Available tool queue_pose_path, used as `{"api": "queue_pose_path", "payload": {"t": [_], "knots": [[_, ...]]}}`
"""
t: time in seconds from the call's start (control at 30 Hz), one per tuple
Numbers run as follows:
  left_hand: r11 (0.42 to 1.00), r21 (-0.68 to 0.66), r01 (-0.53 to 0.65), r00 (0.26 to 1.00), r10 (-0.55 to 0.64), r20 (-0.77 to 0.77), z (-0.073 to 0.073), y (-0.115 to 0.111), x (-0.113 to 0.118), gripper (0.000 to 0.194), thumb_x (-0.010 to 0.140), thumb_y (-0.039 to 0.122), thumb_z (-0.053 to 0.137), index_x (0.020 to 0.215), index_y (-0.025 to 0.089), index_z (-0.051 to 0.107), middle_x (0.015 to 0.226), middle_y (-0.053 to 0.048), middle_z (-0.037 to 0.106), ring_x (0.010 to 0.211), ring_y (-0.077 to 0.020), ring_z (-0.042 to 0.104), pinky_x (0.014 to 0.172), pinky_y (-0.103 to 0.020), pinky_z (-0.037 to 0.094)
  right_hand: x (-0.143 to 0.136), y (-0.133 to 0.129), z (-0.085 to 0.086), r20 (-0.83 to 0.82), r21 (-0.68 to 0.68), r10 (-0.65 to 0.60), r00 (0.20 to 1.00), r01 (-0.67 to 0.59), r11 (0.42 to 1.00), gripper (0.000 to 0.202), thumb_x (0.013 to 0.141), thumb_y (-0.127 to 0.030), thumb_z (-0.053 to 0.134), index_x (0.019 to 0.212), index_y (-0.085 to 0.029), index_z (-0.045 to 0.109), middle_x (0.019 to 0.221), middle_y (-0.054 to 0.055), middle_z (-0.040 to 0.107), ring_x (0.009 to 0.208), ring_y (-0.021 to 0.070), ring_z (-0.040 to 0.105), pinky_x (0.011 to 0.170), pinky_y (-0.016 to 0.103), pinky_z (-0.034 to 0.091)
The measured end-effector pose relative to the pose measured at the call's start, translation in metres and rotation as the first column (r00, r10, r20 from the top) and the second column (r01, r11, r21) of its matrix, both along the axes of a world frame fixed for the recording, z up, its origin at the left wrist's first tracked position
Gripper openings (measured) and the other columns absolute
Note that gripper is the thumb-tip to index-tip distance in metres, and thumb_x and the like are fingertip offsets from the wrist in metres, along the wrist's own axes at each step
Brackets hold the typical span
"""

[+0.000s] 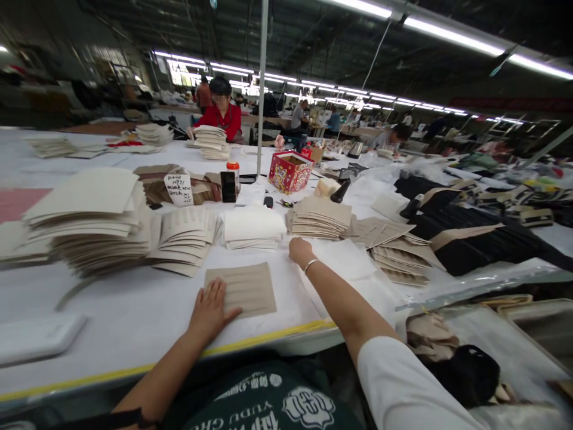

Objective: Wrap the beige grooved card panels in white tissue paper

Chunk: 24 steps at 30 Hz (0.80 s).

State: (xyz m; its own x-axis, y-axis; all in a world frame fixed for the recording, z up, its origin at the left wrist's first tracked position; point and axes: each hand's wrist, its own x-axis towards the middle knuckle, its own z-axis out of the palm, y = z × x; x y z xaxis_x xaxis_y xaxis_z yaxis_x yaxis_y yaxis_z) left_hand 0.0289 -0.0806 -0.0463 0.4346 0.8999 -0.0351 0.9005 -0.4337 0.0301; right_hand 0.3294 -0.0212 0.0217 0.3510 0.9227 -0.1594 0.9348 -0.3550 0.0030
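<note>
A beige fabric panel (248, 289) with faint ridges lies flat near the table's front edge. My left hand (212, 304) rests on its left part, fingers and thumb spread. Farther right, my right hand (299, 251) is closed, beside a stack of white sheets (253, 227) and just in front of a stack of beige panels (320, 216); whatever its fingers hold, if anything, is hidden. Thin white sheets (344, 260) lie right of that hand, partly under the forearm.
Tall panel stacks (98, 221) stand at left, with a smaller fanned stack (185, 233) beside them. Behind are a phone (228, 187), a red box (290, 173) and a metal pole (262, 89). Black fabric (483, 239) lies at right. A person in red (230, 119) is across the table.
</note>
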Motion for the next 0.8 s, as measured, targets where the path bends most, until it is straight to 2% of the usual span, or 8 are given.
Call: {"api": "queue_pose_path", "payload": {"t": [0.1,0.17,0.23,0.3,0.43,0.63,0.7,0.8], "knots": [[1.000,-0.006,0.014,0.999,-0.014,0.046,-0.005,0.000,-0.004,0.077,0.075,0.060,0.040,0.132,0.008,0.033,0.141,-0.016,0.029,0.130,-0.0287,0.025,0.104,-0.046,0.019,0.006,-0.009,0.013,-0.025,0.205,0.004,1.000,0.001,0.979,0.030,0.084,-0.018,0.041,0.110,-0.008,0.054,0.107,0.019,0.057,0.097,0.0225,0.056,0.076,0.029,0.043],[0.998,-0.017,0.068,0.995,-0.066,0.077,-0.008,0.002,-0.011,0.076,0.074,0.059,0.043,0.132,0.011,0.035,0.140,-0.016,0.031,0.129,-0.0283,0.026,0.103,-0.045,0.021,0.004,-0.018,0.016,-0.200,0.371,0.067,0.978,0.012,0.928,0.033,0.090,-0.029,0.033,0.105,-0.011,0.056,0.095,0.013,0.063,0.086,0.0193,0.060,0.071,0.026,0.044],[0.992,-0.019,0.122,0.988,-0.120,0.100,-0.009,0.005,-0.017,0.075,0.072,0.059,0.046,0.131,0.013,0.036,0.139,-0.014,0.032,0.129,-0.0276,0.027,0.104,-0.043,0.022,-0.009,-0.027,0.012,-0.411,0.454,0.196,0.890,0.013,0.891,0.038,0.090,-0.039,0.031,0.097,-0.013,0.058,0.079,0.007,0.065,0.072,0.0154,0.061,0.065,0.022,0.044],[0.989,-0.004,0.146,0.983,-0.144,0.111,-0.008,0.005,-0.021,0.075,0.072,0.059,0.047,0.131,0.015,0.037,0.139,-0.013,0.033,0.128,-0.0272,0.029,0.104,-0.042,0.022,-0.027,-0.033,0.003,-0.486,0.475,0.282,0.827,-0.020,0.880,0.036,0.088,-0.041,0.036,0.090,-0.014,0.060,0.074,0.004,0.065,0.067,0.0138,0.061,0.063,0.021,0.043],[0.990,0.011,0.141,0.985,-0.141,0.101,-0.004,0.003,-0.018,0.074,0.073,0.059,0.046,0.130,0.014,0.039,0.138,-0.013,0.034,0.127,-0.0275,0.031,0.104,-0.042,0.022,-0.060,-0.031,-0.008,-0.305,0.488,0.225,0.925,-0.051,0.872,0.031,0.087,-0.037,0.042,0.081,-0.013,0.061,0.079,0.008,0.064,0.074,0.0160,0.060,0.067,0.022,0.041],[0.997,-0.007,0.077,0.994,-0.076,0.083,-0.006,-0.001,-0.009,0.071,0.075,0.057,0.045,0.131,0.013,0.037,0.140,-0.013,0.031,0.129,-0.0275,0.028,0.104,-0.045,0.020,-0.073,-0.021,-0.002,-0.150,0.382,0.179,0.972,-0.110,0.918,0.032,0.090,-0.034,0.035,0.086,-0.013,0.060,0.082,0.010,0.063,0.076,0.0178,0.059,0.067,0.024,0.040],[0.998,-0.016,0.065,0.995,-0.063,0.078,-0.008,-0.001,-0.008,0.071,0.076,0.055,0.045,0.132,0.012,0.036,0.140,-0.014,0.030,0.129,-0.0275,0.026,0.104,-0.046,0.020,-0.074,-0.031,0.001,-0.162,0.343,0.153,0.975,-0.090,0.935,0.032,0.090,-0.032,0.035,0.085,-0.012,0.060,0.080,0.011,0.063,0.074,0.0180,0.059,0.066,0.025,0.040],[0.998,-0.036,0.054,0.997,-0.052,0.058,-0.009,-0.001,-0.005,0.072,0.076,0.054,0.046,0.132,0.010,0.034,0.141,-0.013,0.028,0.130,-0.0268,0.025,0.104,-0.045,0.020,-0.076,-0.067,0.003,-0.206,0.334,0.160,0.965,-0.085,0.939,0.029,0.088,-0.031,0.037,0.081,-0.014,0.060,0.077,0.009,0.063,0.071,0.0172,0.059,0.064,0.024,0.039]]}}
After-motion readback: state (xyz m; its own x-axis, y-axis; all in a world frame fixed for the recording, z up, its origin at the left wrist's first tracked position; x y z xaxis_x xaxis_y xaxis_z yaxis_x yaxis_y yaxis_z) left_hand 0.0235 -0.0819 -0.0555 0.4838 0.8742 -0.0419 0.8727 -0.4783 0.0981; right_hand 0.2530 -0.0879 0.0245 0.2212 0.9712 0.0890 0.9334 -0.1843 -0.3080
